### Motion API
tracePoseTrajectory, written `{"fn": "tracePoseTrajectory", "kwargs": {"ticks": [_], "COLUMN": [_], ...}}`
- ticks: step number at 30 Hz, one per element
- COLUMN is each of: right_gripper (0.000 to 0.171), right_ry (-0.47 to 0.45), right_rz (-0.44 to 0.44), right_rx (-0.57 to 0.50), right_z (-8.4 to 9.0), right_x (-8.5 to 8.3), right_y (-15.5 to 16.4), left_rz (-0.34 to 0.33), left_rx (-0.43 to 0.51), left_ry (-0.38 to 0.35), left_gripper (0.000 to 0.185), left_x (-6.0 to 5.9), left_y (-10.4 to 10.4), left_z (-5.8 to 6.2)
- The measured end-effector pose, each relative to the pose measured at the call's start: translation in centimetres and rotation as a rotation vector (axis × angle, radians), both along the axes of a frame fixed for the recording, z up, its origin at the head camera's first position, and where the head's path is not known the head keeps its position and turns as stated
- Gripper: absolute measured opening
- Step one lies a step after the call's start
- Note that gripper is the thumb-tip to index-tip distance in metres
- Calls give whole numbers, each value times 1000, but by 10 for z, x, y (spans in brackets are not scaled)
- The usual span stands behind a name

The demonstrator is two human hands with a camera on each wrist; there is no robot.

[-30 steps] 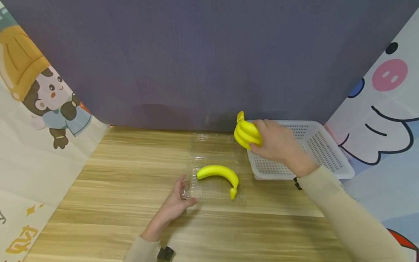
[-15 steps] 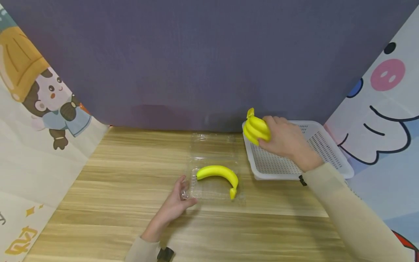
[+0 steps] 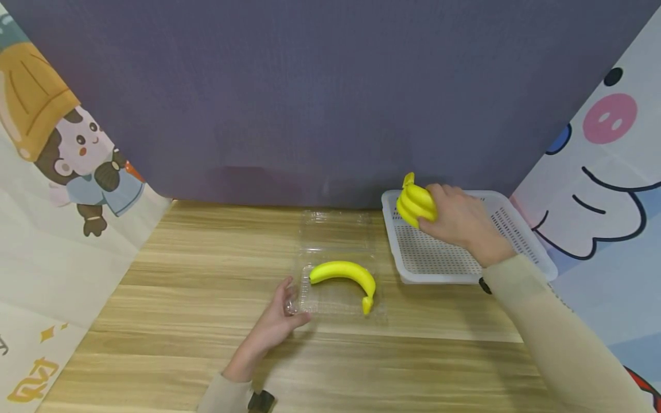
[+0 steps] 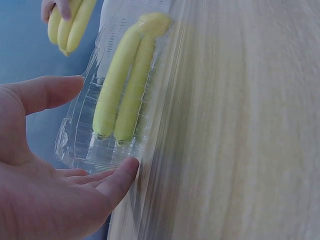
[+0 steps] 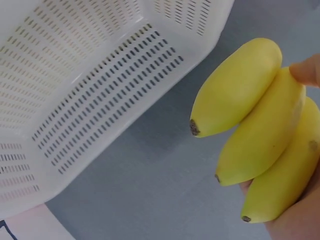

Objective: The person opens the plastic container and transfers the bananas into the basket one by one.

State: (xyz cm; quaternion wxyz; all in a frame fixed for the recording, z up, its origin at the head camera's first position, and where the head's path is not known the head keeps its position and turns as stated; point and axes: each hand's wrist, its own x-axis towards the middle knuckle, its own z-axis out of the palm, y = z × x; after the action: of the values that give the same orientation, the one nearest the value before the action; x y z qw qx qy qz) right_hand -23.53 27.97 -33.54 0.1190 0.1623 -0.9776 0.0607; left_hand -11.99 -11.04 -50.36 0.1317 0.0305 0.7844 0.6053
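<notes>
My right hand grips a yellow banana bunch above the left part of the white perforated basket. Three bananas of that bunch show in the right wrist view. A clear plastic clamshell box lies opened flat, lid side towards the back wall. In its near half rest bananas; from the head one curve shows, while the left wrist view shows two joined bananas side by side. At the box's left edge is my left hand, thumb and fingers spread, fingertips at the plastic.
A dark grey panel stands behind the wooden table. Cartoon-printed sheets hang at the left and right. The basket sits at the back right against the right sheet.
The right hand has carried the banana bunch to the right, from the basket's left rim to over its inside. My left hand, the box and its bananas have stayed put.
</notes>
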Motion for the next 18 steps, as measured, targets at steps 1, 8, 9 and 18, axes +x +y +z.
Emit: {"fn": "tracePoseTrajectory", "kwargs": {"ticks": [1, 8, 9, 18], "right_gripper": [52, 51, 52, 51], "right_ry": [-4, -42, -47, -73], "right_rz": [-1, -16, -17, -22], "right_rx": [-1, -2, -3, 25], "right_z": [-1, -11, -13, -32], "right_x": [0, -2, -2, 0], "right_y": [1, 7, 7, 13], "left_rz": [-1, 0, 1, -5], "left_rx": [1, 1, 1, -6], "left_ry": [0, -2, -3, 0], "left_gripper": [105, 105, 105, 104], "left_x": [0, 0, 0, -1], "left_y": [0, 0, -1, -1], "left_z": [0, 0, 0, 1]}}
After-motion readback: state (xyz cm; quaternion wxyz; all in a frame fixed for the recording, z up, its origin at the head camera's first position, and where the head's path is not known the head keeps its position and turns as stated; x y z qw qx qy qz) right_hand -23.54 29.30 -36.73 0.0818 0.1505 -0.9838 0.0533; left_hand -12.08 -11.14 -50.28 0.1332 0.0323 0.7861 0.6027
